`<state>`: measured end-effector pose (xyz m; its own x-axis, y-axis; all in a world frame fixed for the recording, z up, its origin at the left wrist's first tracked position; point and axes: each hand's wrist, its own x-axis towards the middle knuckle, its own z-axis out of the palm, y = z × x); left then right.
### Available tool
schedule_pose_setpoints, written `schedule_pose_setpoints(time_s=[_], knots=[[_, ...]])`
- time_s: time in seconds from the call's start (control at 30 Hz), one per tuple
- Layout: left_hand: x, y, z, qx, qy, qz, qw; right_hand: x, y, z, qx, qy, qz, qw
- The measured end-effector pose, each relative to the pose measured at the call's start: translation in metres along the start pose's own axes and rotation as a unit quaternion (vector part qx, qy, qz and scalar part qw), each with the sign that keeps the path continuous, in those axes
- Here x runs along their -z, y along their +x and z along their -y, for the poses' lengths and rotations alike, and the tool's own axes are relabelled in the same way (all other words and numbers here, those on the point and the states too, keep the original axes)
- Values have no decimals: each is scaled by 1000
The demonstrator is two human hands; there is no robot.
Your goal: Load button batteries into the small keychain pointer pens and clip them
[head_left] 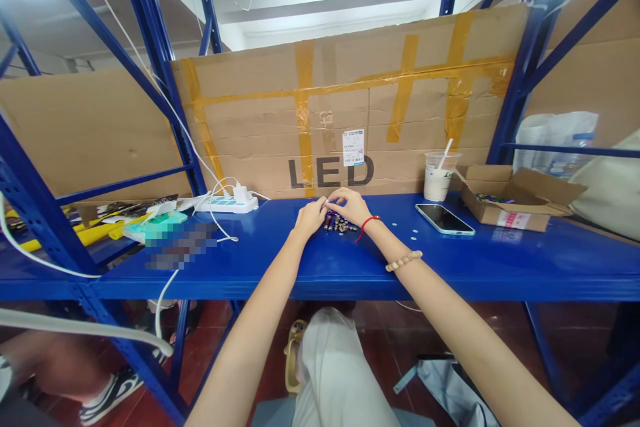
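Note:
My left hand [311,217] and my right hand [351,205] meet fingertip to fingertip over the blue shelf top. Their fingers are pinched together at a tiny pale item, too small to name. Right below and between them lies a pile of small parts [341,224], dark, bluish and brassy, partly hidden by the hands. A red cord and a beaded bracelet [404,261] circle my right wrist and forearm. Several small whitish discs [414,235] are scattered on the shelf right of my right hand.
On the right are a phone [444,219], a plastic cup with a straw [439,177] and an open cardboard box [515,203]. At left, a white power strip [230,203] trails cables by a teal packet [159,227]. Taped cardboard [250,120] backs the shelf; another person's shoe [117,392] shows below.

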<state>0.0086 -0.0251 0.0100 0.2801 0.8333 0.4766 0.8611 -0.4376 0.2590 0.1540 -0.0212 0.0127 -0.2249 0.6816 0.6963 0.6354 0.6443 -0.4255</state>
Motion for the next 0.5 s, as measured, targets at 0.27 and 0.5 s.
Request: schedule_pose_setpoints(time_s=[0.27, 0.5], knots=[[1, 0, 2, 56, 3, -27, 998, 5, 0, -3, -96, -18, -2, 995], [2, -1, 2, 103, 6, -39, 994, 12, -2, -7, -166, -152, 136, 965]])
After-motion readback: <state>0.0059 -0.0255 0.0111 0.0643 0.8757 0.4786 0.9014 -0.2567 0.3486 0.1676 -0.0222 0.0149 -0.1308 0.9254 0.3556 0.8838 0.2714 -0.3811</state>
